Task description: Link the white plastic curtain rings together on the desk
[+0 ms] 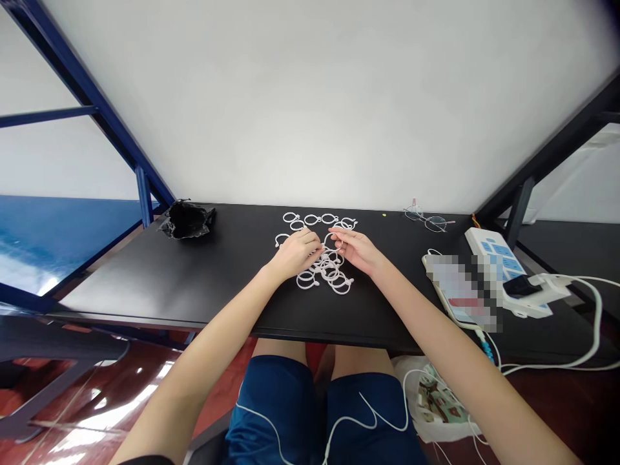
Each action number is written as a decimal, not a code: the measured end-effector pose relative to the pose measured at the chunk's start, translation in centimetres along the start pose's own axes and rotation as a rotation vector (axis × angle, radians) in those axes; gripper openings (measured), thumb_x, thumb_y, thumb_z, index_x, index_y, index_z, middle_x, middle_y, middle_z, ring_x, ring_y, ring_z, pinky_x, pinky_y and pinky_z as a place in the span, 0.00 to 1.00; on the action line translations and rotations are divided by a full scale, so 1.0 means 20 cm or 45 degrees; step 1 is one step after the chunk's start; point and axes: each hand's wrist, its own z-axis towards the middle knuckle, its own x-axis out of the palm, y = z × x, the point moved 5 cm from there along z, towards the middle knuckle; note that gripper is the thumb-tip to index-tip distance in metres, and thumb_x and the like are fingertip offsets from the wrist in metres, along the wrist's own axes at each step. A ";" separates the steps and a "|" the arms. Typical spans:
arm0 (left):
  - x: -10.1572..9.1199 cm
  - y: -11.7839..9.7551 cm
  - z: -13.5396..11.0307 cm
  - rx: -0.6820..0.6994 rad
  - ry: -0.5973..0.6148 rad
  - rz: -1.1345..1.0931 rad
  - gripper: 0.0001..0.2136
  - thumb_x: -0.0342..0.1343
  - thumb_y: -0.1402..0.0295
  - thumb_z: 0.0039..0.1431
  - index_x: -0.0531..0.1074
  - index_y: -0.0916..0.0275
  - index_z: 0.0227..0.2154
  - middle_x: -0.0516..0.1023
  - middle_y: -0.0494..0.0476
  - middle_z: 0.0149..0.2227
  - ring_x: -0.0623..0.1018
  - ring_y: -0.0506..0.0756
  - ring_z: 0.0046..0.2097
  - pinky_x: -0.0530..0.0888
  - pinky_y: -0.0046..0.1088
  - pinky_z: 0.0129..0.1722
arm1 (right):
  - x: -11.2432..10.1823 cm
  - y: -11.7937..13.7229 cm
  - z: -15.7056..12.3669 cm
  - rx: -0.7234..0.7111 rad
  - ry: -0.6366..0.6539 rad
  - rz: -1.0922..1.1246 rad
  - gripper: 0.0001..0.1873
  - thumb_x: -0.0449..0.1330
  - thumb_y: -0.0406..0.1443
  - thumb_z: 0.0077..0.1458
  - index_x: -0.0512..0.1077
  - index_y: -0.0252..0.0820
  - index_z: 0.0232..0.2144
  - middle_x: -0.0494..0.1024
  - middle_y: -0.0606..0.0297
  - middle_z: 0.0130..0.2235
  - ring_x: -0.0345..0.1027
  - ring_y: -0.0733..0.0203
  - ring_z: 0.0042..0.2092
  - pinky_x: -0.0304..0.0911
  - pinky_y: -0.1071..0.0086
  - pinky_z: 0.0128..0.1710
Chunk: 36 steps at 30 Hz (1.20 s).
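Note:
Several white plastic rings [327,274] lie in a loose heap on the black table [194,278], with a few more rings [310,219] spread out just behind. My left hand [296,253] rests at the heap's left side, fingers curled and pinched on a white ring. My right hand [356,248] is at the heap's right side, its fingers pinched on the same ring [333,241]. The two hands nearly touch above the heap.
A crumpled black bag [188,219] sits at the table's back left. Glasses [429,221] lie at the back right. A phone [458,290], a white power strip [504,265] and white cables [593,323] fill the right side. A blue frame stands left.

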 end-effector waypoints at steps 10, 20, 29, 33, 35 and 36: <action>0.00 0.02 0.00 -0.074 -0.007 0.056 0.10 0.50 0.63 0.67 0.72 0.64 0.37 0.75 0.60 0.37 0.71 0.58 0.40 0.70 0.35 0.42 | 0.02 0.00 -0.01 -0.013 0.035 -0.052 0.13 0.70 0.35 0.44 0.80 0.41 0.36 0.78 0.65 0.34 0.65 0.71 0.29 0.63 0.75 0.28; 0.03 0.02 0.00 -0.020 0.089 0.051 0.14 0.44 0.66 0.69 0.73 0.64 0.33 0.73 0.60 0.33 0.69 0.58 0.37 0.69 0.36 0.40 | 0.02 -0.01 0.00 -0.017 0.043 -0.105 0.13 0.70 0.36 0.44 0.80 0.41 0.35 0.79 0.65 0.33 0.65 0.71 0.29 0.63 0.74 0.27; 0.03 0.02 0.01 -0.015 0.081 0.045 0.14 0.46 0.65 0.69 0.73 0.65 0.33 0.73 0.59 0.32 0.70 0.57 0.37 0.69 0.34 0.39 | 0.02 -0.02 0.00 -0.007 0.045 -0.059 0.13 0.70 0.35 0.44 0.80 0.39 0.36 0.78 0.66 0.33 0.65 0.71 0.29 0.63 0.76 0.28; 0.02 0.04 0.00 -0.060 0.062 -0.005 0.12 0.51 0.61 0.66 0.74 0.64 0.38 0.75 0.59 0.36 0.72 0.57 0.39 0.70 0.34 0.41 | 0.01 0.00 0.00 0.001 0.007 -0.063 0.11 0.69 0.35 0.46 0.80 0.40 0.35 0.79 0.64 0.33 0.66 0.70 0.29 0.64 0.74 0.29; -0.01 0.09 -0.01 -0.133 0.007 -0.034 0.12 0.55 0.59 0.64 0.74 0.64 0.40 0.76 0.60 0.37 0.73 0.57 0.40 0.70 0.34 0.42 | 0.00 0.02 0.00 -0.028 -0.043 -0.061 0.10 0.69 0.36 0.47 0.80 0.41 0.35 0.79 0.64 0.33 0.66 0.70 0.29 0.64 0.74 0.29; -0.02 0.12 -0.02 -0.194 -0.031 -0.027 0.13 0.56 0.58 0.63 0.74 0.64 0.40 0.76 0.60 0.38 0.73 0.58 0.41 0.70 0.35 0.42 | -0.01 0.03 0.00 -0.050 -0.076 -0.062 0.10 0.69 0.36 0.46 0.80 0.41 0.34 0.79 0.64 0.33 0.66 0.69 0.29 0.65 0.74 0.29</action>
